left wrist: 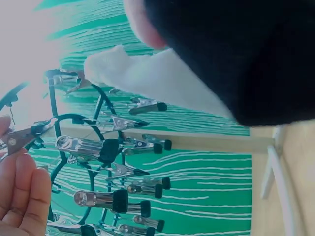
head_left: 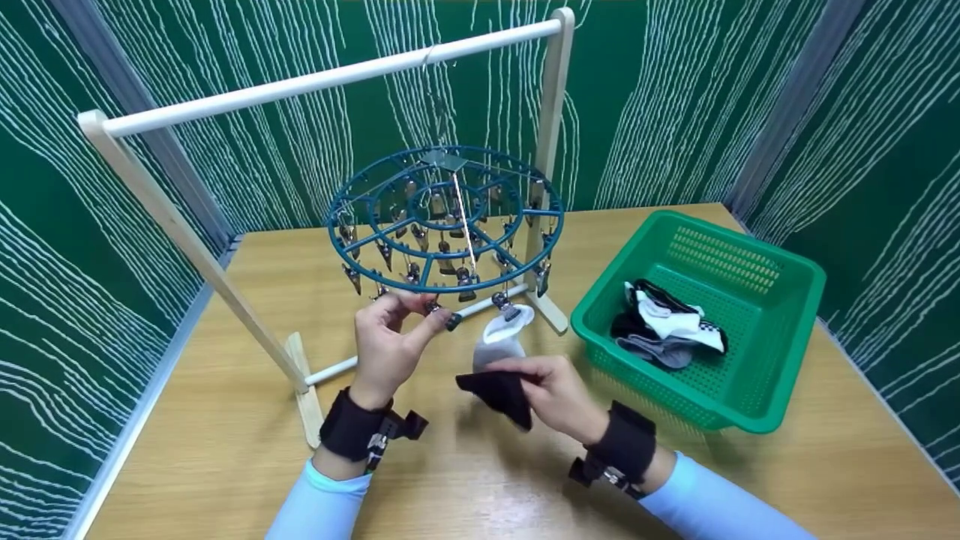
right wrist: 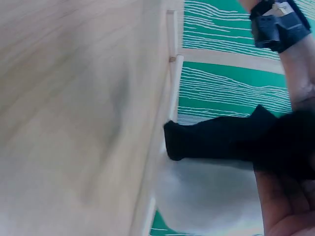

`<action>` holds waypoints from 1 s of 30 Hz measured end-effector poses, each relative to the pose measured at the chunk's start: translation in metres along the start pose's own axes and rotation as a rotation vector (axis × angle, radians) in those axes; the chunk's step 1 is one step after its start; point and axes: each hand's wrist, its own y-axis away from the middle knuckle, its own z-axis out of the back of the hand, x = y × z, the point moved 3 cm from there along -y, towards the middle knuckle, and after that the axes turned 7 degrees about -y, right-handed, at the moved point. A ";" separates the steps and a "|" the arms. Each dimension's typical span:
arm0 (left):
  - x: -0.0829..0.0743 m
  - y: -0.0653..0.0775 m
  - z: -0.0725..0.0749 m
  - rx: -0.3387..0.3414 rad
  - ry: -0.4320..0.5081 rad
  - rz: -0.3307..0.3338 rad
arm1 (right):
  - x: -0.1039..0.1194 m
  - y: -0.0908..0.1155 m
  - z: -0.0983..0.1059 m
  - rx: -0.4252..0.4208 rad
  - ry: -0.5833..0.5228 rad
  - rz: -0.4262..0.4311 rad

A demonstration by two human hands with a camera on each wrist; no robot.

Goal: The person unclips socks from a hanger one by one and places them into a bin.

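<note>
In the head view my left hand [head_left: 391, 341] pinches a metal clip [head_left: 433, 306] on the near rim of a round blue-green hanger [head_left: 424, 288]. The left wrist view shows that clip [left wrist: 19, 139] between thumb and fingers. My right hand [head_left: 559, 394] holds a black sock [head_left: 501, 396] by its edge, below and right of the left hand. Just behind it a white sock [head_left: 504, 341] hangs from another clip [head_left: 506, 306] on the rim. In the right wrist view the black sock [right wrist: 216, 139] stretches out from the fingers, overlapping the white one [right wrist: 211, 196].
A wooden stand with a white bar [head_left: 330, 79] carries the hanger, which has several more clips. At right on the table [head_left: 247, 480] sits a green basket [head_left: 799, 330] with a pile of black, white and grey socks [head_left: 671, 326]. Green patterned walls enclose the table.
</note>
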 end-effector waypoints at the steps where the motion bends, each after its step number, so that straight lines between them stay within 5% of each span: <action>1: 0.000 -0.001 0.000 -0.003 0.007 0.001 | 0.004 0.000 0.003 0.003 -0.014 0.005; 9: 0.000 -0.002 0.000 -0.036 0.007 0.006 | 0.039 -0.004 0.046 -0.110 -0.084 0.062; 18: 0.000 -0.002 0.000 -0.015 -0.063 0.055 | 0.064 -0.012 0.102 -0.331 0.063 -0.007; 30: 0.002 -0.002 -0.003 0.027 -0.112 0.079 | 0.055 -0.030 0.189 -0.487 0.322 -0.133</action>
